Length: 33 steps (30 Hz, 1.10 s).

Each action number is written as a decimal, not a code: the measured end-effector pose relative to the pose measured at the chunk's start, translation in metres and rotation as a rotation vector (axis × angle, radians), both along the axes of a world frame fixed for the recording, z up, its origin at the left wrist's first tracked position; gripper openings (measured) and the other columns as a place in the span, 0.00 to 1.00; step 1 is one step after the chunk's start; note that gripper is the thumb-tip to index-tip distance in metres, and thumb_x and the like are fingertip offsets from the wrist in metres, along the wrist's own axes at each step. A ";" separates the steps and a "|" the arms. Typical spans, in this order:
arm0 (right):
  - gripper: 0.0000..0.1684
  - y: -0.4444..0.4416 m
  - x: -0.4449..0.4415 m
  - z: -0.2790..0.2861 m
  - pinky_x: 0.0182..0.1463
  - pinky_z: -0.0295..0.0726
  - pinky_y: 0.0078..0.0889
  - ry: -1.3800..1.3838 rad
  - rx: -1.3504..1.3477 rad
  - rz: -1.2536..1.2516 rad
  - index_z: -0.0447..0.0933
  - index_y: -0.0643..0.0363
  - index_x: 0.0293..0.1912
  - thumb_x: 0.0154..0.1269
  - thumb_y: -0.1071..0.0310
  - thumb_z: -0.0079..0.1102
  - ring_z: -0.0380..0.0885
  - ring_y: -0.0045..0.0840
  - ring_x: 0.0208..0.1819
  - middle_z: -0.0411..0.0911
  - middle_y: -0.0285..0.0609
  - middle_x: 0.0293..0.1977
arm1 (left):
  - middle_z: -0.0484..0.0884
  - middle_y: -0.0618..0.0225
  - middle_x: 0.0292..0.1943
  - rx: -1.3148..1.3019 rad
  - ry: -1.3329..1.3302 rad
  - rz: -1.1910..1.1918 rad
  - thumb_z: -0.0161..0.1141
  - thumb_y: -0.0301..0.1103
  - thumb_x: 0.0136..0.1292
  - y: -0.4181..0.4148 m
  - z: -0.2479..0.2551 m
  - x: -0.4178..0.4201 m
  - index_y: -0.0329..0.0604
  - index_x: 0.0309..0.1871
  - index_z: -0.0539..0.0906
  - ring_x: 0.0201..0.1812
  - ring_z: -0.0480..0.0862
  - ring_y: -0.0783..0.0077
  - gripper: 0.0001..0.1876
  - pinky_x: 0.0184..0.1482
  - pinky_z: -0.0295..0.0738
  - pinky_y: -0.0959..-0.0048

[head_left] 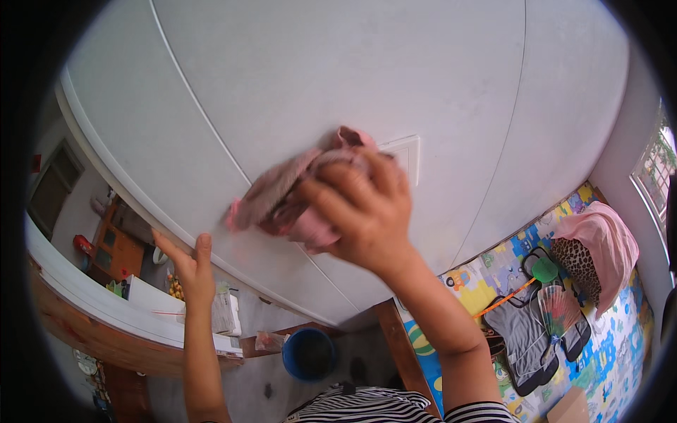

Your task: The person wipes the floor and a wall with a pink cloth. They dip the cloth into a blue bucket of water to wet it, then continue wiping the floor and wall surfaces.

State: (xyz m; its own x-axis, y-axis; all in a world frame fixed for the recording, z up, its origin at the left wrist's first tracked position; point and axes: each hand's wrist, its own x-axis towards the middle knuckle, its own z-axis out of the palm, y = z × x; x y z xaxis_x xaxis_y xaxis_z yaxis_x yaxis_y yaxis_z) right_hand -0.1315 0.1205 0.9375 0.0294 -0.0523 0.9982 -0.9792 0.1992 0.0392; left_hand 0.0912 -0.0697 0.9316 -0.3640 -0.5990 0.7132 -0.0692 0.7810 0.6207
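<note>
My right hand (pixel 365 211) is closed around a bunched pink and brownish cloth (pixel 285 185), which lies against a white wall panel (pixel 338 69). Motion blurs both the hand and the cloth. Right beside them a white switch plate (pixel 410 158) is partly covered by the cloth and fingers. At the panel's lower left edge is my left hand (pixel 190 269), thumb and forefinger spread wide, with nothing seen in it. How firmly it touches that edge cannot be made out.
Below stands a blue bucket (pixel 308 355) beside a plastic bag (pixel 270 341). On the right, a patterned mat (pixel 597 365) bears a grey bag (pixel 529 338), a hand fan (pixel 559 309), a green swatter (pixel 545 269) and a pink cloth (pixel 608 238). A wooden cabinet (pixel 119 246) shows beyond the left edge.
</note>
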 end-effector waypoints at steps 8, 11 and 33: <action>0.18 0.102 -0.114 -0.036 0.54 0.77 0.46 -0.503 -0.084 -0.467 0.77 0.59 0.49 0.56 0.73 0.55 0.75 0.49 0.51 0.79 0.48 0.47 | 0.48 0.48 0.80 -0.690 -0.141 0.296 0.67 0.38 0.65 0.034 -0.003 -0.016 0.42 0.81 0.49 0.81 0.46 0.46 0.48 0.78 0.41 0.47; 0.16 0.134 -0.125 -0.065 0.55 0.74 0.42 -0.808 -0.185 -0.096 0.77 0.62 0.49 0.60 0.72 0.55 0.75 0.45 0.52 0.78 0.48 0.47 | 0.62 0.58 0.77 -1.062 -0.450 0.238 0.67 0.43 0.64 0.068 -0.013 -0.039 0.47 0.75 0.69 0.80 0.54 0.51 0.36 0.76 0.41 0.45; 0.22 0.100 -0.091 0.003 0.53 0.79 0.47 -0.359 0.153 -0.480 0.77 0.59 0.50 0.53 0.74 0.58 0.76 0.49 0.51 0.80 0.46 0.50 | 0.76 0.72 0.70 -1.109 -0.475 -0.078 0.65 0.40 0.61 0.093 -0.026 -0.065 0.49 0.64 0.81 0.74 0.70 0.69 0.26 0.74 0.48 0.49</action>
